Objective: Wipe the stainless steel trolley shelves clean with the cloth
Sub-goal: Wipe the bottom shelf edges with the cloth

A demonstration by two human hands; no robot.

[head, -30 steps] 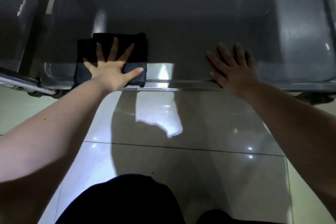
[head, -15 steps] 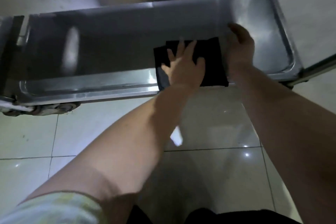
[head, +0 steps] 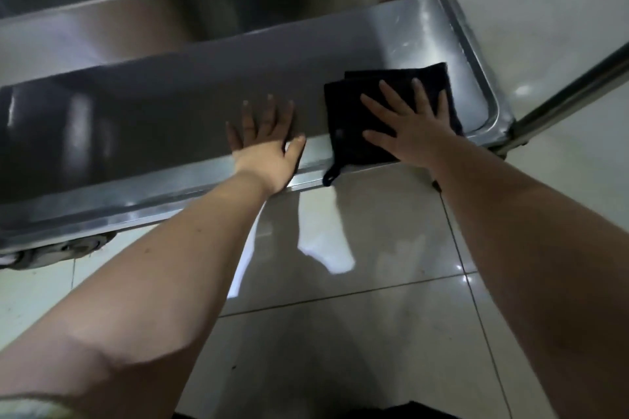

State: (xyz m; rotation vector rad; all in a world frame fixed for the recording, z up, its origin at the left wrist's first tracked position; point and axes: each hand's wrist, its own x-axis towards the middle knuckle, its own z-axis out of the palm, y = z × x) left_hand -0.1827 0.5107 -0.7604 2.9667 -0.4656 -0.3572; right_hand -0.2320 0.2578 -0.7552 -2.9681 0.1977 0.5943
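My right hand (head: 412, 133) lies flat, fingers spread, on a folded black cloth (head: 350, 112), pressing it onto the steel trolley shelf (head: 136, 119). The cloth reaches past my fingertips and past my thumb, and its small loop (head: 331, 175) hangs over the shelf's front lip below my thumb. My left hand (head: 269, 143), also flat and spread, rests on bare steel just beside the cloth, not touching it. Glossy floor tiles (head: 340, 350) lie beneath both forearms
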